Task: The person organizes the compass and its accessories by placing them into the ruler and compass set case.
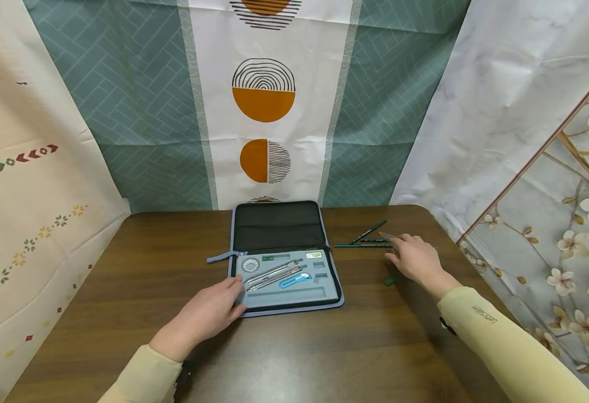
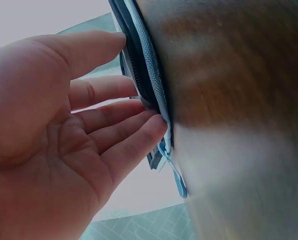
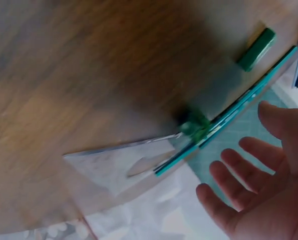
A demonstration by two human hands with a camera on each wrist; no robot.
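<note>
An unzipped drawing-set case [image 1: 286,311] lies flat with its dark lid folded back. Its grey tray holds compasses [image 1: 274,274], a light-blue cutter [image 1: 295,280] and a round dial-like disc [image 1: 250,265]. My left hand [image 1: 208,313] rests against the case's left front edge, and the left wrist view shows its fingertips touching the zip border [image 2: 151,65]. At the right, my right hand [image 1: 417,260] hovers beside green pencils [image 1: 359,245] and a clear plastic set square [image 1: 386,235]. In the right wrist view its fingers [image 3: 239,165] are spread, with nothing between them.
A small green block [image 1: 389,281] lies on the table [image 1: 284,358] in front of the right hand. Another green piece [image 3: 195,125] sits by the pencils in the right wrist view, its kind blurred. A zip pull tab [image 1: 218,257] sticks out left of the case. Patterned curtains surround the table.
</note>
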